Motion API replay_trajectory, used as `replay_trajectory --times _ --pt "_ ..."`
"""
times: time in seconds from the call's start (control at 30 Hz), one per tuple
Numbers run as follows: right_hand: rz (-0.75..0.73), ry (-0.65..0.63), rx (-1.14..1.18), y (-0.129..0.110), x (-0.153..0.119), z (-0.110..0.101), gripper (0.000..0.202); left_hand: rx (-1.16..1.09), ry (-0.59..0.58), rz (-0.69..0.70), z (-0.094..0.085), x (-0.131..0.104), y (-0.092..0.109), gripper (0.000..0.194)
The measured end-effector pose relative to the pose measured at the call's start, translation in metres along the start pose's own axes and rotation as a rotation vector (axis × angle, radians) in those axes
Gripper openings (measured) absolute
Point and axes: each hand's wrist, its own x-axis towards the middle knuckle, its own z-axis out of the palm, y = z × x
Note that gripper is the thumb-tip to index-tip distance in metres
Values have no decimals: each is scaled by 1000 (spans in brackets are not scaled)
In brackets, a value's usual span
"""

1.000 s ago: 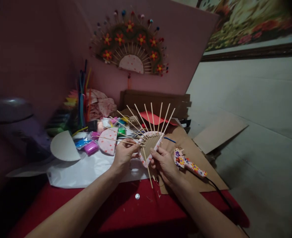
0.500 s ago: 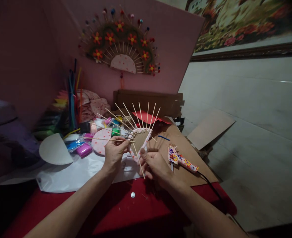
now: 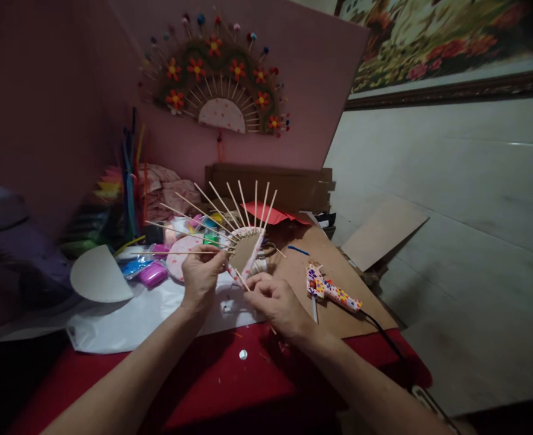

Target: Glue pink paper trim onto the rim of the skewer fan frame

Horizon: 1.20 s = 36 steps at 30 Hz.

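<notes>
My left hand [image 3: 199,278] pinches the left corner of a small half-round cardboard fan base [image 3: 244,251]. White cloth with pink dots wraps the base's edge, and several thin wooden sticks radiate from its curved rim. My right hand [image 3: 277,302] is closed around a loose wooden stick [image 3: 242,280], whose upper end points up-left near the base's lower edge. Whether its tip touches the base I cannot tell. To the right, a hot glue gun [image 3: 334,294] covered in flowered cloth lies on a cardboard sheet [image 3: 293,272].
Packets of coloured clay [image 3: 153,274], a dotted cloth-covered piece [image 3: 182,257] and a pale half-disc [image 3: 99,275] lie to the left. A white cap [image 3: 243,354] sits on the red tablecloth [image 3: 194,374]. Behind, a finished fan [image 3: 221,115] hangs on a pink board.
The fan base has shifted a little left with my left hand. My right hand has left the base's edge and now grips the loose stick, whose upper end has come down from the base's left corner.
</notes>
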Motion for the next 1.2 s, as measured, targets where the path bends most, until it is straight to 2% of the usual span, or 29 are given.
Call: replay_trajectory --times 0.07,0.13,0.23,0.33,0.4,0.43,0.5,0.6,0.7,0.93,1.2 --pt "-31 -9 -13 -6 -8 -2 31 -27 33 11 -3 7 2 23" --pt "-41 4 16 -11 -16 -7 30 -47 17 19 -4 10 5 22" --pt "-90 188 96 -19 -22 -21 19 -78 -24 12 -3 9 7 21" --pt "-211 442 271 -26 -19 -36 6 -101 -46 -25 0 5 9 22" --pt "-273 571 345 -27 -14 -44 7 -116 -56 -43 1 3 9 22" --pt "-266 596 367 -26 -12 -46 9 -127 -65 -48 1 3 10 22" --pt "-168 568 403 -20 -6 -47 12 -153 -87 -56 2 1 10 21" --pt "61 398 469 -7 2 -41 23 -187 -118 -70 3 -1 12 20" --pt "171 286 483 2 13 -31 32 -200 -148 -75 4 -5 12 18" --pt "138 188 519 2 37 -18 37 -189 -179 -92 4 -6 12 19" --pt "97 138 583 15 42 -16 31 -135 -193 -112 3 -5 7 22"
